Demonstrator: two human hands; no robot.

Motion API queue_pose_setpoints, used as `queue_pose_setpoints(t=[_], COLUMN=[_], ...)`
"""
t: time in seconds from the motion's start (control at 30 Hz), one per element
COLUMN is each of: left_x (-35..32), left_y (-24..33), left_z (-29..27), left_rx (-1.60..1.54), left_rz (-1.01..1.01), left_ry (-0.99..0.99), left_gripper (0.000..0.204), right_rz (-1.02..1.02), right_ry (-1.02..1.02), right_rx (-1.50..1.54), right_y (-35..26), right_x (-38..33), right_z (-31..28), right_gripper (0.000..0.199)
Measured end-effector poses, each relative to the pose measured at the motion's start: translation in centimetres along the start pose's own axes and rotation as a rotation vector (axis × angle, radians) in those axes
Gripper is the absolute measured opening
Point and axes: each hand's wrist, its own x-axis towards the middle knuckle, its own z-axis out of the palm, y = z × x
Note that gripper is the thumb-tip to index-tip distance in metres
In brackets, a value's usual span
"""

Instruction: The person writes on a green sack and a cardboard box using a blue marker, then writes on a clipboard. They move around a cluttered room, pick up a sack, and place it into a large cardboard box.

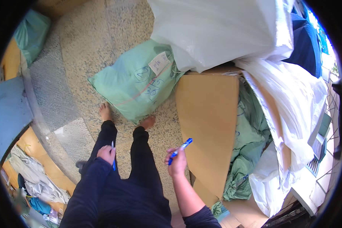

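"What takes up the most room?"

"The speckled floor [83, 49], then a big white plastic-covered bundle [212, 30] at the upper right."

"And after those?"

"A tall brown cardboard panel [207, 125] to the person's right, with crumpled green sacking [250, 144] on its far side. Next comes a stuffed green sack [133, 72], lying on the floor just ahead of the bare feet [147, 122], with handwriting in dark ink on its side."

"How are the hands?"

"Both are raised above the legs, well apart. The right hand [178, 163] is near the panel's left edge, its fingers curled narrow around something. The left hand [106, 154] is over the left thigh, its fingers also closed up."

"Anything smaller?"

"A pale label [158, 63] on the sack's upper right part. Then the blue marker [187, 143]: that's in the right hand, tilted, with one end pointing up and away to the right."

"And in the left?"

"A slim blue-and-white pen-like stick [114, 166], roughly upright in view. I can't tell exactly what it is."
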Motion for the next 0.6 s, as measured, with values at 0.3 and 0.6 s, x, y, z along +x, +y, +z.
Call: queue_pose_setpoints(t=[0.3, 0.6], left_x=[5.9, 6.2], left_y=[7.3, 1.1], left_z=[-16.6, -29.8], left_rx=[-0.611, -0.717], left_rz=[0.089, -0.010], left_ry=[0.333, 0.510], left_gripper=[0.031, 0.033], right_rz=[-0.368, -0.710], right_ry=[-0.151, -0.234], right_rx=[0.343, 0.306], right_y=[-13.1, -18.1], right_x=[-11.8, -19.1], right_z=[3.1, 5.8], right_gripper=[0.028, 0.021])
